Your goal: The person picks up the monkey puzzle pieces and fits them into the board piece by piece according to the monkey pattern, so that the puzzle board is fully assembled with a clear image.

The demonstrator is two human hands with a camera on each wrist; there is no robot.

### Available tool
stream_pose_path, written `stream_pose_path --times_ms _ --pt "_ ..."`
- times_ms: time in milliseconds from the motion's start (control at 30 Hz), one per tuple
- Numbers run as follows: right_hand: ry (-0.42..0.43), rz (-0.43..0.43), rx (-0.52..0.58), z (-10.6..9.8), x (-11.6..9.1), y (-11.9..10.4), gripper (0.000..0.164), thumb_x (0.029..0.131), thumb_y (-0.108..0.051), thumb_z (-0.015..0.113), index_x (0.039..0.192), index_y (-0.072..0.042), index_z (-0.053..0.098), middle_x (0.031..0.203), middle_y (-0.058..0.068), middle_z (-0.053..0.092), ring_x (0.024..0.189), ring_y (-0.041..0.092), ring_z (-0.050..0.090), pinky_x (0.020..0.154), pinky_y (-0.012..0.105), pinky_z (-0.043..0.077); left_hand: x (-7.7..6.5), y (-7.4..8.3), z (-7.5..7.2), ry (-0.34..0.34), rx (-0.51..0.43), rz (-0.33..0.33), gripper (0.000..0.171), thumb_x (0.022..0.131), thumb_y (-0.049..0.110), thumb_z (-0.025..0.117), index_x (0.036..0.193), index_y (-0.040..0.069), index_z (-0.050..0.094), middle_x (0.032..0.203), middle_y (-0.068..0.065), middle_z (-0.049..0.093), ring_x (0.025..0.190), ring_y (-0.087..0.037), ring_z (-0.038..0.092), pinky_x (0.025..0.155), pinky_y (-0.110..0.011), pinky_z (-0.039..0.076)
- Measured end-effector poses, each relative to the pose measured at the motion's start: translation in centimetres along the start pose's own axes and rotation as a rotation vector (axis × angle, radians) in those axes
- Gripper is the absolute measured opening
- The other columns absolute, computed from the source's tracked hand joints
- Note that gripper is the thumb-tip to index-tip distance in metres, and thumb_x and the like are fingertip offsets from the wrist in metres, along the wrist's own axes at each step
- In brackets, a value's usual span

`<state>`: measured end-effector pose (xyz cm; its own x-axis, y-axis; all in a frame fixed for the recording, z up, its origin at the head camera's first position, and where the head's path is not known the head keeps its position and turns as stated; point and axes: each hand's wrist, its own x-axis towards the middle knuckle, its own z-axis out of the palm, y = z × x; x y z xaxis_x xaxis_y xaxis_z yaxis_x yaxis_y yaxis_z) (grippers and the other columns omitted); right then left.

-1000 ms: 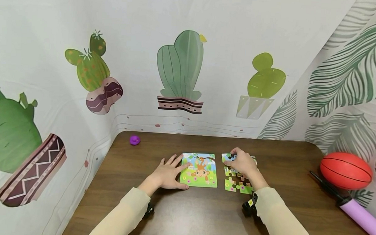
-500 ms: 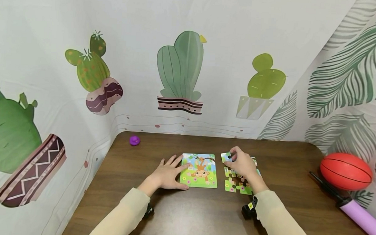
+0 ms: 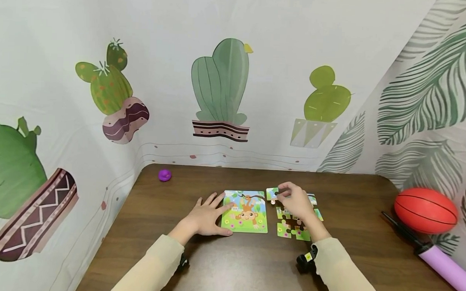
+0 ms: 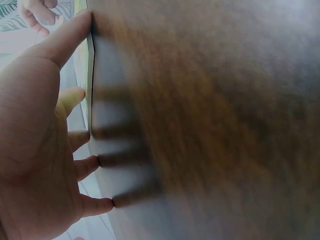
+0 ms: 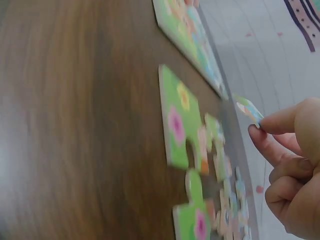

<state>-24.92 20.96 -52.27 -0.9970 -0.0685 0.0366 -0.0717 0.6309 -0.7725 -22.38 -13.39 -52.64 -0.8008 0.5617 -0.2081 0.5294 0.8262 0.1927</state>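
My left hand (image 3: 207,217) lies with spread fingers at the left side of a square monkey picture board (image 3: 247,225); its thumb and a finger touch the board. To the right of that board, my right hand (image 3: 299,203) pinches a jigsaw puzzle piece (image 3: 271,194) by its edge. The right wrist view has this piece (image 5: 248,108) between thumb and fingertip, raised off the table. Below the hand, several loose jigsaw pieces (image 3: 284,230) lie slightly apart on the table, some covered by the hand and wrist.
A small purple toy (image 3: 164,175) sits at the table's back left. On the right are a red ball (image 3: 425,211) and a lilac tube with a black end (image 3: 448,266). A patterned cloth (image 3: 273,100) hangs behind the brown wooden table (image 3: 244,270).
My right hand has lifted the top left jigsaw piece away from the others and moved it left, closer to the board. My left hand stays in place. The head view has shifted slightly.
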Motion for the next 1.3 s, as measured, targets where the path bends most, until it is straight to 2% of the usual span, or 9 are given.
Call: stream_pose_path --times_ms 133,333,433,667,933,1300 --pt "-0.038 0.009 0.077 1.2 -0.2 -1.2 0.031 0.097 -0.016 0.072 0.126 -0.007 0.067 0.104 0.014 0.074 0.062 0.024 0.064 0.052 0.035 0.045 0.0 -0.1 0.0 -0.006 0.009 -0.006 0.098 0.085 0.086 0.054 0.166 0.037 0.027 0.174 -0.006 0.005 0.158 -0.036 0.01 0.116 -0.073 0.017" --pt "-0.083 0.02 0.121 3.3 0.1 -2.6 0.028 0.097 -0.017 0.073 0.123 -0.009 0.069 0.101 0.009 0.074 0.081 0.024 0.07 0.061 0.037 0.05 0.0 -0.1 0.0 -0.001 -0.001 -0.001 0.098 0.086 0.084 0.056 0.166 0.035 0.028 0.174 -0.008 0.006 0.158 -0.037 0.011 0.115 -0.074 0.017" --pt "-0.105 0.027 0.125 4.3 0.1 -3.3 0.027 0.097 -0.018 0.074 0.122 -0.01 0.07 0.1 0.006 0.074 0.084 0.021 0.07 0.066 0.037 0.052 -0.2 -0.1 -0.1 -0.002 -0.008 0.001 0.099 0.086 0.083 0.056 0.166 0.033 0.027 0.174 -0.008 0.007 0.157 -0.037 0.011 0.116 -0.074 0.017" --pt "-0.142 0.045 0.173 6.5 0.5 -4.7 0.026 0.097 -0.018 0.074 0.121 -0.01 0.07 0.095 0.004 0.075 0.065 0.019 0.064 0.054 0.034 0.046 -0.3 -0.4 -0.3 -0.003 -0.014 0.006 0.102 0.087 0.083 0.056 0.168 0.03 0.022 0.174 -0.005 0.007 0.158 -0.035 0.012 0.117 -0.071 0.017" --pt "-0.135 0.069 0.182 8.8 0.8 -5.6 0.025 0.094 -0.02 0.075 0.116 -0.009 0.071 0.089 0.002 0.074 0.071 0.02 0.068 0.057 0.036 0.051 -0.2 -0.5 -0.1 0.012 -0.013 0.022 0.102 0.087 0.083 0.055 0.168 0.032 0.02 0.174 -0.004 0.009 0.157 -0.035 0.015 0.116 -0.072 0.019" --pt "-0.07 0.141 0.165 10.5 1.1 -7.0 0.025 0.092 -0.018 0.075 0.115 -0.007 0.071 0.09 0.005 0.073 0.062 0.019 0.06 0.051 0.031 0.043 -0.2 -0.5 0.1 0.004 -0.003 0.027 0.096 0.089 0.082 0.054 0.167 0.038 0.021 0.174 -0.006 0.008 0.157 -0.036 0.012 0.115 -0.073 0.019"
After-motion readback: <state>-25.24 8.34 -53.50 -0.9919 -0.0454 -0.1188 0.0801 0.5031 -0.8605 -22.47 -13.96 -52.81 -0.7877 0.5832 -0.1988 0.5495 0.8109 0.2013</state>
